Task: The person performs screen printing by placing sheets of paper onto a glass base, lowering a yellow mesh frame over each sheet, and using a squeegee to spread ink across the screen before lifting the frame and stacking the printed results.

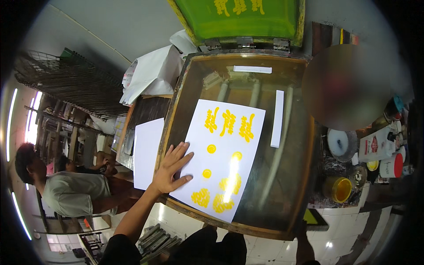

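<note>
My left hand [173, 168] lies flat with spread fingers on the left edge of a white sheet of paper [225, 165]. Yellow characters, round marks and patches are printed on the sheet. It lies askew on the glass top [282, 185] of a wood-framed table, with pale tubes visible beneath. At the table's lower right corner, my right hand [302, 229] hangs in shadow, its fingers hidden. Beside it is a dark-edged, yellow-green flat object [316, 219]; whether I hold it cannot be made out. A green printing screen [240, 24] stands raised on hinges behind the glass.
White strips [277, 119] lie on the glass. Left of the table are another white sheet [148, 152] and a wrapped white bundle [154, 70]. At right stand a yellow ink pot [338, 190] and a white tub [341, 143]. A person [75, 192] is at far left.
</note>
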Motion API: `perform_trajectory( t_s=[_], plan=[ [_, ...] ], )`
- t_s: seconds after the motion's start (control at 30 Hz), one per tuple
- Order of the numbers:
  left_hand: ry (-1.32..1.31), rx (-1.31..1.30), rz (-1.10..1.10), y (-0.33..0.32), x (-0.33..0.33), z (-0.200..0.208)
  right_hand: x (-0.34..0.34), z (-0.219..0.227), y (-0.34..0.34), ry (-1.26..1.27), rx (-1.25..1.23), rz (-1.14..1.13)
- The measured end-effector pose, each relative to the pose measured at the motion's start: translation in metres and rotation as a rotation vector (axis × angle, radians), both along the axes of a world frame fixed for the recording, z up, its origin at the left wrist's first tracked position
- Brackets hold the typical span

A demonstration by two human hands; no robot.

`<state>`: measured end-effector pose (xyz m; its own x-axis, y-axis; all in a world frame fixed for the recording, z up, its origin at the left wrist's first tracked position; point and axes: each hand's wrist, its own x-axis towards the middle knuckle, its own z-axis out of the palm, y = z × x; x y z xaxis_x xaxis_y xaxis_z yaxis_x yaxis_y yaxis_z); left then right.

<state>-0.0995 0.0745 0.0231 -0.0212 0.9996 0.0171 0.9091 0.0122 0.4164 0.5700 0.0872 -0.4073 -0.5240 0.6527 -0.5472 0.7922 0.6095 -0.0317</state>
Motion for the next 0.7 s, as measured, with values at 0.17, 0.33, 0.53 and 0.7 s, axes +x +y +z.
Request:
perform_trajectory(
  t_s=[0.17, 0.33, 0.53, 0.7],
  plan=[
    [-0.150, 0.103, 0.021, -0.002, 0.000, 0.000, 0.012, 0.099, -0.063, 0.054, -0.069, -0.290],
    [-0.227, 0.151, -0.001, -0.005, -0.001, -0.005, 0.045, 0.204, -0.106, -0.007, 0.022, -1.164],
    [0.037, 0.158, 0.050, 0.000, -0.006, -0.022, 0.116, 0.325, -0.214, 0.598, 0.746, -1.394],
    [0.079, 0.223, 0.048, 0.005, -0.017, -0.039, 0.126, 0.445, -0.278, 0.322, 0.871, -1.973]
  ],
)
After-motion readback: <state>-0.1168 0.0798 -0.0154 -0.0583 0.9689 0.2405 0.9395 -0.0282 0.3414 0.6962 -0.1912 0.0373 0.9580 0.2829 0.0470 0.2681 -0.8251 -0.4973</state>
